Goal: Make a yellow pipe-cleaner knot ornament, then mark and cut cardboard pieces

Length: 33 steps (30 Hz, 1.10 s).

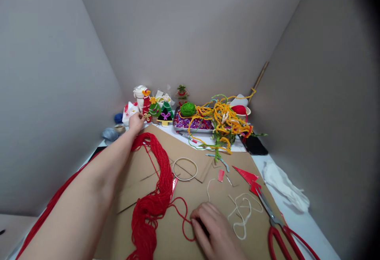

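My left hand [137, 122] reaches to the back left, its fingers pinched at the bow on a red tree ornament [146, 107]. Beside that ornament stand a green tree ornament [154, 109] and a dark green one with a purple bow [166, 113]. My right hand [218, 232] rests on the cardboard [190, 196] near the front, fingers curled in. A loose strand of red yarn [185, 212] runs up to its fingertips from the big red skein [163, 185], which lies under and past my left forearm. The inside of the right hand's fingers is hidden.
Red-handled scissors [280, 224] lie at the right by red scraps [246, 174]. An oval ring [185, 169] and white string [245, 216] lie on the cardboard. Behind are a bead tray [192, 130], tangled orange yarn [225, 117], and a black phone [255, 145]. Walls enclose the table.
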### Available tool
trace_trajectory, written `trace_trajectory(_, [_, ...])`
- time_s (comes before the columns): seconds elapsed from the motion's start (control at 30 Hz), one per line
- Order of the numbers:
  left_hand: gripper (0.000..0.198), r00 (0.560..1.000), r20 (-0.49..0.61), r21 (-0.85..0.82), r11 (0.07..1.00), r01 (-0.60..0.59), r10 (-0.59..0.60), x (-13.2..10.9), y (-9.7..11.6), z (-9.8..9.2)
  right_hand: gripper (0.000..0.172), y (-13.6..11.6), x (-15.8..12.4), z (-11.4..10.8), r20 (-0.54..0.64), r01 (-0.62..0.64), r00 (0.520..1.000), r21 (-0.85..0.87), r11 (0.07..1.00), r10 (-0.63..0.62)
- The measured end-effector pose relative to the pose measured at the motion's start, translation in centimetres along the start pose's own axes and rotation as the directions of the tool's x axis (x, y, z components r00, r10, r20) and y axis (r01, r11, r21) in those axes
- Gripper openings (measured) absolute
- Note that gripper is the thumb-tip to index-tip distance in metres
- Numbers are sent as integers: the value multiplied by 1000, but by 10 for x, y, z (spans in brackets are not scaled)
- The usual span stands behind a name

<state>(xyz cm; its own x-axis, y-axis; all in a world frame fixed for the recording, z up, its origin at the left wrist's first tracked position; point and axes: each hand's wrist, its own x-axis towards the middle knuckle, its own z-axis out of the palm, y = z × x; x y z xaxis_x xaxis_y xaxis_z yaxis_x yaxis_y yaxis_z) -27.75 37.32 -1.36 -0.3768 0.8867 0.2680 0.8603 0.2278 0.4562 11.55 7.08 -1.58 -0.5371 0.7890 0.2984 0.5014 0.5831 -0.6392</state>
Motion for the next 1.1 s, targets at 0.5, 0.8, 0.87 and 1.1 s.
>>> trace_trajectory(0.5, [29,971,99,-52,976,-213,217,-44,58,15,12,-1,-1,2,-2,-11,1000,9,1000,11])
trace_trajectory(0.8, [32,973,105,25,978,-207,204,-46,68,23,13,0,0,1,21,-14,1000,6,1000,14])
trace_trajectory(0.87, [31,973,97,33,977,-213,209,-45,68,22,13,-1,0,0,26,-23,999,11,1000,23])
trace_trajectory(1.1, [22,968,7,38,967,-250,250,-46,73,18,13,0,0,0,29,-11,1000,-2,1000,11])
